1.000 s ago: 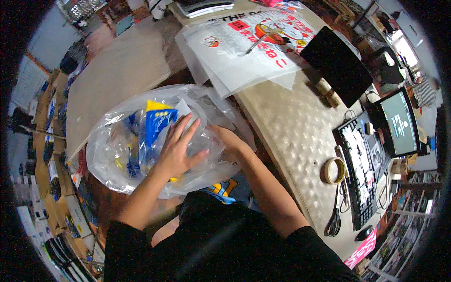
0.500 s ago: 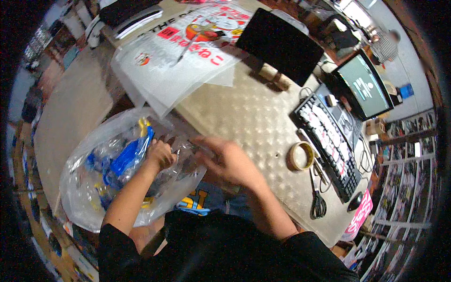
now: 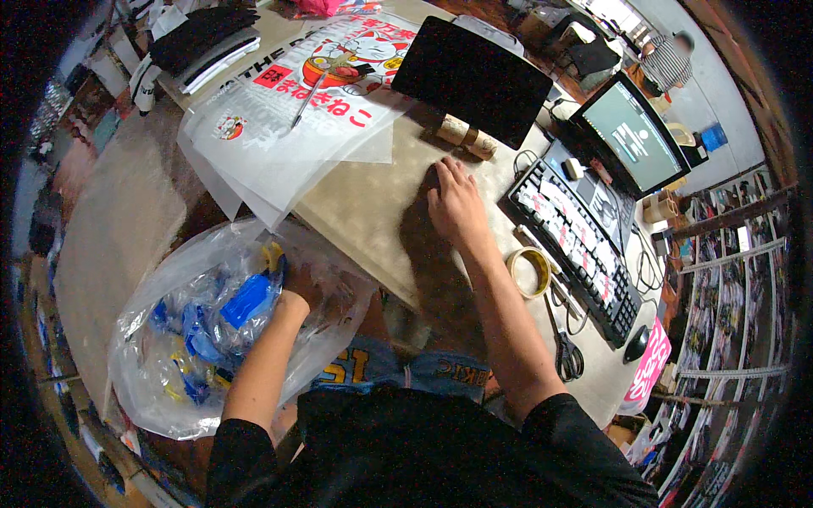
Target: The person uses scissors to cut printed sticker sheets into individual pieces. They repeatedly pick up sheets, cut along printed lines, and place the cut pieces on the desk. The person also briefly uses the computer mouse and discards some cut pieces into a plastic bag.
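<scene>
A big clear plastic bag hangs open beside the table on my left, with crumpled clear wrappers and blue and yellow pieces inside. My left hand reaches down into this bag; its fingers are lost in shadow, so I cannot see what they touch. On the tabletop rests my right hand, palm down with fingers stretched out and nothing in it. Its fingertips lie just short of a small brown roll at the foot of a black screen.
Printed transfer sheets with a pen on them cover the far left. Folded garments are stacked behind. A tape roll, keyboard, coiled cable, mouse and lit monitor stand right. Someone in stripes is far off.
My right hand has moved from beside the bag up and across onto the table. My left hand has sunk deeper into the bag. The whole view has shifted slightly.
</scene>
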Action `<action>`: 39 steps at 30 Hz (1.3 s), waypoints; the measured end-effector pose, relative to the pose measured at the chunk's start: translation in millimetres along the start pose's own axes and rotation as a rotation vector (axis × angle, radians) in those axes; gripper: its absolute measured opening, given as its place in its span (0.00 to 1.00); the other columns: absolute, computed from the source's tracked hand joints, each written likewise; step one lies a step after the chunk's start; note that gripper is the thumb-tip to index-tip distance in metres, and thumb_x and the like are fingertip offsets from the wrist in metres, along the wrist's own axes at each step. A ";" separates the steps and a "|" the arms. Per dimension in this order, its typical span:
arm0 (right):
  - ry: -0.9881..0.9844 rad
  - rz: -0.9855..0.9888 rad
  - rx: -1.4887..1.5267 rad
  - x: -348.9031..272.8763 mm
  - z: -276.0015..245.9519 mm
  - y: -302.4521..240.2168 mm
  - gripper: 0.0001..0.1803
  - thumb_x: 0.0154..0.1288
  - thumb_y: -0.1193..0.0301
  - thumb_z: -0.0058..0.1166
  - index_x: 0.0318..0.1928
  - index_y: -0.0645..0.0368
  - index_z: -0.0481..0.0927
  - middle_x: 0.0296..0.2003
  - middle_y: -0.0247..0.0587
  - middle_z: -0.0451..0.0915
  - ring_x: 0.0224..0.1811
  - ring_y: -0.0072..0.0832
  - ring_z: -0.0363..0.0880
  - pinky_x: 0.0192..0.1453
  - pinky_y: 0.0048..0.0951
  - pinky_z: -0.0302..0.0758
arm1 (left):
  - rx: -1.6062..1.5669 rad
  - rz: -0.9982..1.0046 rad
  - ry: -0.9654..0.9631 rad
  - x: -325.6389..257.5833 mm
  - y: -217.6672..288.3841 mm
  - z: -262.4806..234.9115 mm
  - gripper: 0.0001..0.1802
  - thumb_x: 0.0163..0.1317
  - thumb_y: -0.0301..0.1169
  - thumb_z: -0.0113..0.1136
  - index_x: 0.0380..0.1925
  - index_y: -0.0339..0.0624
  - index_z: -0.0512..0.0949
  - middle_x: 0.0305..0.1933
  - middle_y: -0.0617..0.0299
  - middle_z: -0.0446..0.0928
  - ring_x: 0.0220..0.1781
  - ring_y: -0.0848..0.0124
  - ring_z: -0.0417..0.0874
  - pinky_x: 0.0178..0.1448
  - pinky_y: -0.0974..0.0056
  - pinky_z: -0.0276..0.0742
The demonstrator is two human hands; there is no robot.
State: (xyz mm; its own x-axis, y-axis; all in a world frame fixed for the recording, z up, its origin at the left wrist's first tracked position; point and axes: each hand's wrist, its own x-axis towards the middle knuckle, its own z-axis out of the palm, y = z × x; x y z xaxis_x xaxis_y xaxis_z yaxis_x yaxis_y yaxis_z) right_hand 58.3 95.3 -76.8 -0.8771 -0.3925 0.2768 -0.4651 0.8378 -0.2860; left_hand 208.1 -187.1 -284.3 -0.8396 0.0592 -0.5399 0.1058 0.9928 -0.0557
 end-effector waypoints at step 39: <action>0.192 -0.121 0.079 17.1 14.2 -13.4 0.29 0.62 0.62 0.51 0.59 0.66 0.67 0.62 0.61 0.65 0.67 0.55 0.60 0.71 0.49 0.56 | -0.642 -0.435 0.346 -57.9 -4.0 72.3 0.27 0.50 0.31 0.63 0.51 0.31 0.72 0.52 0.34 0.73 0.52 0.41 0.75 0.58 0.50 0.71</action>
State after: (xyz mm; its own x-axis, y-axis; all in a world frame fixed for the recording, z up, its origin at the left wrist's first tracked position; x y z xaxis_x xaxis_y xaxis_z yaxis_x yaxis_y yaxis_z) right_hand 47.8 72.0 -81.2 -0.7794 -0.4024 0.4803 -0.5798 0.7538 -0.3092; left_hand 294.8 -202.0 -313.5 -0.8623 -0.4166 -0.2879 -0.4992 0.7948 0.3451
